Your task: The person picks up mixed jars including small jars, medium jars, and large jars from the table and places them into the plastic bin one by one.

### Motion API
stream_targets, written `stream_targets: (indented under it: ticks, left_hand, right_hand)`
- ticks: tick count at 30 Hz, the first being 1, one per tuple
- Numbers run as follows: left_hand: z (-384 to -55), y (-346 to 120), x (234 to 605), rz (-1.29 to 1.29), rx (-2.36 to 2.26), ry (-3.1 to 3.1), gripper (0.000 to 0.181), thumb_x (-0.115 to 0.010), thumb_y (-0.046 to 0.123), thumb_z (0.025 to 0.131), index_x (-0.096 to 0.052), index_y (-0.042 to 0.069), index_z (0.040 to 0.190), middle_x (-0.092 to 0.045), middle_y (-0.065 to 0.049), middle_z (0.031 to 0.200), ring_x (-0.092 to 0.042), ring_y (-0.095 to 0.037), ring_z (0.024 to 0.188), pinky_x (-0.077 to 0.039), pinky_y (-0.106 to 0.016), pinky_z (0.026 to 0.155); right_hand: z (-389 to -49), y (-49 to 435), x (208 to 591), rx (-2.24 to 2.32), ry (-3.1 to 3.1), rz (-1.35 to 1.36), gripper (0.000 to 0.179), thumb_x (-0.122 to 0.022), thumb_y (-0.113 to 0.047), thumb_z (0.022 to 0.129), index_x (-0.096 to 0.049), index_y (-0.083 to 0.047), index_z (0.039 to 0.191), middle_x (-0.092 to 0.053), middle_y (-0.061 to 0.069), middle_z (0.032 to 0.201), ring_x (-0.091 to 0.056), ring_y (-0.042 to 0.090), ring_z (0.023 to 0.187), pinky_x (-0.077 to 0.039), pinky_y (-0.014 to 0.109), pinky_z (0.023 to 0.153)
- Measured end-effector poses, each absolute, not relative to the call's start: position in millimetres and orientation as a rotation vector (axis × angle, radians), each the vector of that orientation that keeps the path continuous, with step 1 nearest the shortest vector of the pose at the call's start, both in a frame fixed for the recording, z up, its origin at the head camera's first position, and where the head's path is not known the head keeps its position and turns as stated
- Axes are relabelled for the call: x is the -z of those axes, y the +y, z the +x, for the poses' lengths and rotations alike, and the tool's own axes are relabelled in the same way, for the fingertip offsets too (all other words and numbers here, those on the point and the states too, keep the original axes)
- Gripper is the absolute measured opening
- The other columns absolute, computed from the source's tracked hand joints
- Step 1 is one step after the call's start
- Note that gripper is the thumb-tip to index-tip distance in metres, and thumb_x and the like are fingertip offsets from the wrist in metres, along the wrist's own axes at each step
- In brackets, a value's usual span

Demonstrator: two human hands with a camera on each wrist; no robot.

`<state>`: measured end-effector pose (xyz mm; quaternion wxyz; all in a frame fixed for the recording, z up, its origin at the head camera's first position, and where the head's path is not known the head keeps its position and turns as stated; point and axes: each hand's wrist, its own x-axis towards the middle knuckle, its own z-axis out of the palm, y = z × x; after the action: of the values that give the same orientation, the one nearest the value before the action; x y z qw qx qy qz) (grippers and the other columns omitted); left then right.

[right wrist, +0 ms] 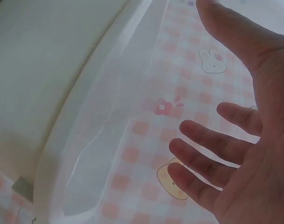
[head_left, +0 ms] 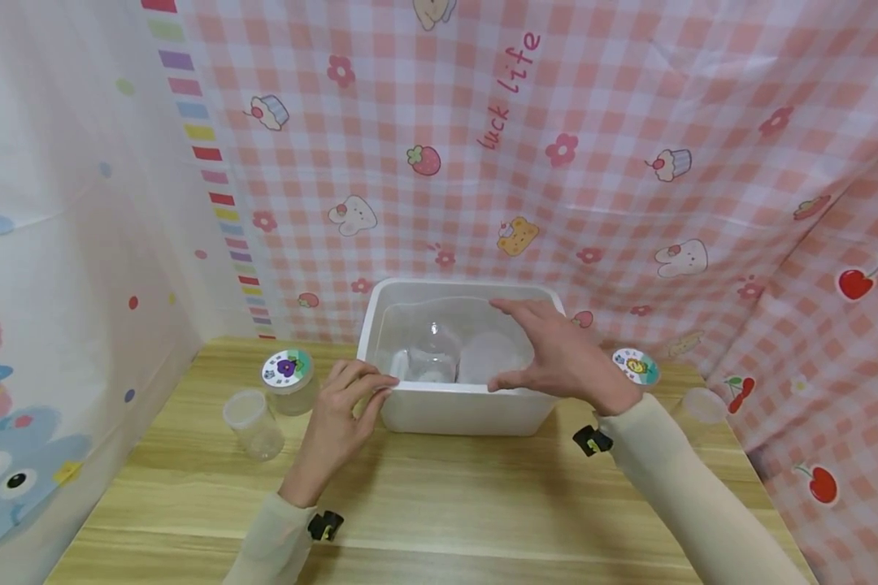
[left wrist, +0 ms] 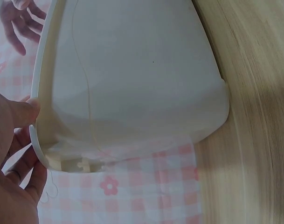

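A white plastic bin (head_left: pixel 468 412) stands on the wooden table, and clear plastic containers (head_left: pixel 433 345) lie inside it. My left hand (head_left: pixel 345 410) is at the bin's front left corner. In the left wrist view, the thumb and fingers of the left hand (left wrist: pixel 16 154) pinch the bin's rim (left wrist: pixel 35 93). My right hand (head_left: pixel 567 353) hovers over the right part of the bin, thumb and fingers spread apart. The right wrist view shows the right hand (right wrist: pixel 253 135) with nothing in its grasp, beside the bin's rim (right wrist: pixel 76 107).
Left of the bin are a jar with a purple-pictured lid (head_left: pixel 288 380) and a clear jar (head_left: pixel 254 426). To the right, a jar lid with a yellow picture (head_left: pixel 635 366) shows behind the right wrist, near a clear round piece (head_left: pixel 705 405). A checked curtain (head_left: pixel 424 219) hangs behind.
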<state>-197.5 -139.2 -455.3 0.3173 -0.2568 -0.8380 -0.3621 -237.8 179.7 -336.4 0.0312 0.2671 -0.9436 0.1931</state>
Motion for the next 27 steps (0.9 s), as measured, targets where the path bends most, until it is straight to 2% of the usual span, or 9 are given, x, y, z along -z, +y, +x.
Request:
stream_targets:
  ticks: [6,14,27]
  left_hand:
    - [-196.7,-139.5,453.9,-0.663,0.960,-2.225,0.015,-0.077,0.005,0.090,-0.079,0.015,0.101,-0.068,0.002,0.098,-0.055,-0.018,0.099,-0.047,-0.031,0.083]
    - [-198.0,-139.7,453.7,-0.666,0.952,-2.221,0.014,-0.077,0.006,0.090,-0.079,0.014,0.101,-0.068,0.002,0.098,-0.055,-0.017,0.099,-0.047,-0.030,0.082]
    - [-197.3,-138.3,453.9,-0.677,0.946,-2.208,0.016,-0.079,0.004,0.088,-0.079,0.014,0.101,-0.068,0.001,0.098,-0.057,-0.018,0.099,-0.049,-0.032,0.081]
  right_hand:
    - [-235.9,188.7,338.1,-0.611,-2.913,0.768,0.108,-0.088,-0.061,0.071,-0.038,-0.024,0.158,-0.046,0.007,0.157,-0.045,0.031,0.142,-0.047,0.056,0.109]
    - [-231.3,208.1,340.6,-0.704,-2.881,0.691,0.107,-0.083,-0.067,0.073,-0.035,-0.027,0.159,-0.038,0.008,0.162,-0.035,0.034,0.149,-0.038,0.062,0.115]
    - [-220.3,229.8,353.7,-0.679,-2.672,0.664,0.103,-0.084,-0.055,0.079,-0.031,-0.024,0.161,-0.027,0.010,0.168,-0.028,0.035,0.153,-0.035,0.066,0.114]
